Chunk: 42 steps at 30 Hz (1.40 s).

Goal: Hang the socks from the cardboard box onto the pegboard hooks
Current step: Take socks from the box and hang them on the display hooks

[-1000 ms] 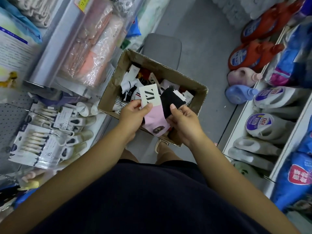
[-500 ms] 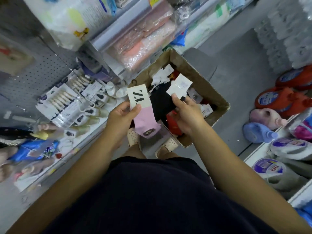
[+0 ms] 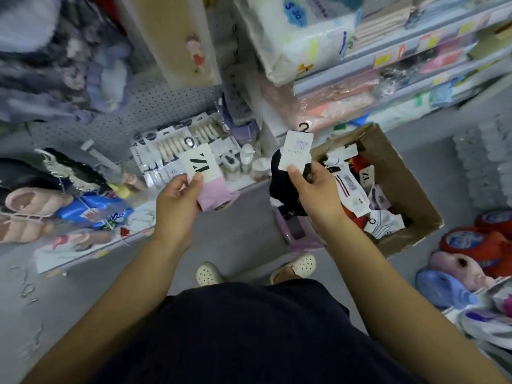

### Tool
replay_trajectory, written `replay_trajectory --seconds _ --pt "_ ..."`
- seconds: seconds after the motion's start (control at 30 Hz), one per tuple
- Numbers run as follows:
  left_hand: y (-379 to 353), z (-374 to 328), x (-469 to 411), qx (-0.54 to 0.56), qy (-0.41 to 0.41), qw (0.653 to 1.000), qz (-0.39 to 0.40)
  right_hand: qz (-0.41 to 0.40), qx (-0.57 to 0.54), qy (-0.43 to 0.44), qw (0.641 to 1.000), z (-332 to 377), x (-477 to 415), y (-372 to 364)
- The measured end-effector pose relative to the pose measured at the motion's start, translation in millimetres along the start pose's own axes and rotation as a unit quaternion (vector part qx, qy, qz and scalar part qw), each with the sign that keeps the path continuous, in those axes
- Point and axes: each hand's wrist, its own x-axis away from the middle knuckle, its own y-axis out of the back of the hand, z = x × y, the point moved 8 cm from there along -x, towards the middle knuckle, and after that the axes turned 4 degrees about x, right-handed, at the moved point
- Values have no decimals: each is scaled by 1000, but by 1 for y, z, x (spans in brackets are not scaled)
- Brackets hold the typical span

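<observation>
Head: left fingers [image 3: 197,180] pinch pink sock [image 3: 215,192], right fingers [image 3: 294,174] black sock [image 3: 278,185].

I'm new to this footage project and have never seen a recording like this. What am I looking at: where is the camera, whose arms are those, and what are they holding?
There is no machine here. A person wears one wide-angle camera on the head, so you look forward and down along their own two arms. The left hand pinches a pink sock on a white card label. The right hand grips a black sock on a white card label, which has a small hook on top. To the right, an open brown cardboard box holds more carded socks. Ahead is the grey perforated pegboard, with white packaged goods in front of it.
</observation>
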Motion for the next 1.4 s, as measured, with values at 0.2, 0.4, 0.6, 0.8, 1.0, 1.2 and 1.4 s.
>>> replay_trajectory --seconds 0.2,0.4,0.6,0.8,1.0,1.2,1.4 --pt "139 -57 -11 -26 -73 996 -46 88 71 88 990 60 38 -136" --pt "239 -109 1 5 -131 986 -105 207 88 157 962 137 90 -248" --pt "288 -176 22 18 -226 958 -176 291 135 272 907 229 140 -311" --pt "313 -262 55 40 -315 924 -213 320 86 371 867 324 170 -338" --pt "323 -339 67 23 -377 896 -234 345 50 404 846 402 174 -363" --pt "308 -423 53 18 -430 868 -249 300 45 396 867 486 135 -369" --pt "291 -482 35 41 -457 856 -239 235 24 429 872 569 91 -362"
